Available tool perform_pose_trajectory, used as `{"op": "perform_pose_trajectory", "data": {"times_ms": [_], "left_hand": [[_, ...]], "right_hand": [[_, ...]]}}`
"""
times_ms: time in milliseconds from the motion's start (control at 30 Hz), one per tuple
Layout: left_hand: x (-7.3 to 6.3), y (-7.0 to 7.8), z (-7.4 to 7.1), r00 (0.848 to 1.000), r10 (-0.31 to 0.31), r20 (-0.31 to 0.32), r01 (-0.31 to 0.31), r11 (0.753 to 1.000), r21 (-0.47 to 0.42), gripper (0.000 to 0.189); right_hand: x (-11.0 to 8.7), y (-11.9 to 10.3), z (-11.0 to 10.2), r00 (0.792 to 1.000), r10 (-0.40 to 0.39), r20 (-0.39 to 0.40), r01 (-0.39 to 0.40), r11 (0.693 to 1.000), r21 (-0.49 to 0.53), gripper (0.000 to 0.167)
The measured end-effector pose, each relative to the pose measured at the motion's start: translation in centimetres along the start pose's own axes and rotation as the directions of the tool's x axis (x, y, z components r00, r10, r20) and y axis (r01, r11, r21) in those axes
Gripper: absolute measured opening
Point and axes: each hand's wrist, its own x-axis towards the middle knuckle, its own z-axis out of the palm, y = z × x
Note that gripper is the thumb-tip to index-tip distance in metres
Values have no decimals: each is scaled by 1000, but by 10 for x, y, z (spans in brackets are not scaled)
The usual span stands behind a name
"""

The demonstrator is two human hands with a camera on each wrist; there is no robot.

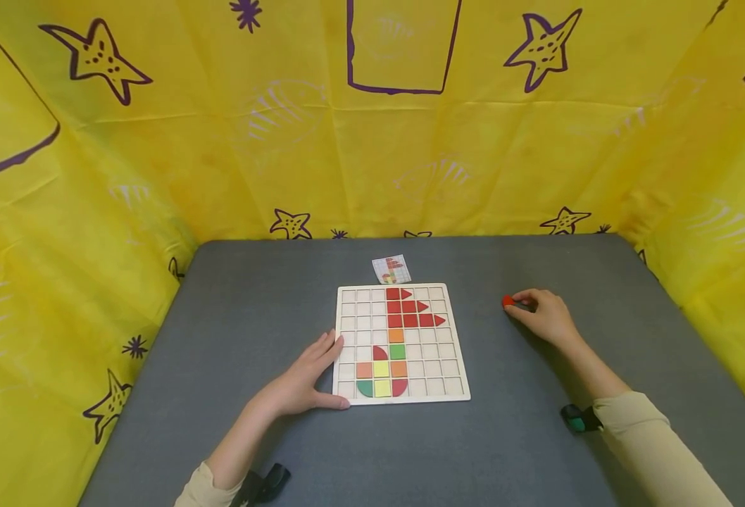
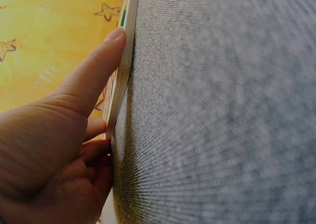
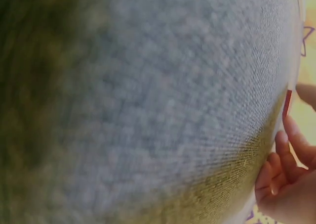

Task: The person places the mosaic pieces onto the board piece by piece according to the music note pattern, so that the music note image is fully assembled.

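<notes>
A square wooden grid board [image 1: 432, 352] lies on the table, with red, orange, green, yellow and pink pieces filling some of its cells. My left hand [image 1: 303, 377] rests at its lower left corner, fingers along the left edge and thumb at the near edge. In the left wrist view the thumb [image 2: 94, 68] stretches straight along the board's side. To the right of the board, my right hand [image 1: 548, 320] pinches a small red piece [image 1: 508, 301] between thumb and fingertips. The right wrist view shows this red piece [image 3: 287, 104] edge-on, low over the table.
A small printed card [image 1: 392, 269] with a coloured grid pattern lies just beyond the board's far edge. The dark grey table [image 1: 271, 282] is bordered by yellow patterned cloth [image 1: 220, 162] at the back and both sides.
</notes>
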Motion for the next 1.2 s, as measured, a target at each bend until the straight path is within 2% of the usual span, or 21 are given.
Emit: {"op": "perform_pose_trajectory", "data": {"times_ms": [133, 400, 533, 633, 733, 867, 967, 1067, 1200], "left_hand": [[0, 1, 0, 1000, -5, 0, 5, 1000, 3, 107], [0, 1, 0, 1000, -3, -2, 3, 1000, -1, 107], [0, 1, 0, 1000, 2, -3, -2, 1000, 0, 107], [0, 0, 0, 1000, 1, -2, -1, 1000, 6, 106], [0, 0, 0, 1000, -4, 0, 4, 1000, 9, 107], [0, 0, 0, 1000, -5, 2, 5, 1000, 11, 108], [0, 0, 0, 1000, 0, 0, 0, 1000, 11, 107], [0, 1, 0, 1000, 2, 0, -2, 1000, 7, 106], [0, 2, -1, 1000, 5, 1, -6, 1000, 12, 106]], "right_hand": [[0, -1, 2, 1000, 32, -2, -32, 999, -5, 41], [0, -4, 4, 997, 77, 1, -77, 997, 1, 39], [2, -6, 6, 997, 74, 15, -74, 997, 9, 41], [4, -5, 6, 999, 40, 26, -41, 999, 27, 42], [6, -1, 6, 999, -27, 40, 25, 999, 41, 42], [9, 3, 5, 990, -125, 63, 122, 991, 55, 37], [10, 4, 5, 984, -160, 75, 155, 986, 63, 33], [10, 4, 4, 986, -143, 87, 137, 988, 73, 30], [10, 4, 3, 992, -63, 106, 55, 996, 77, 35]]}}
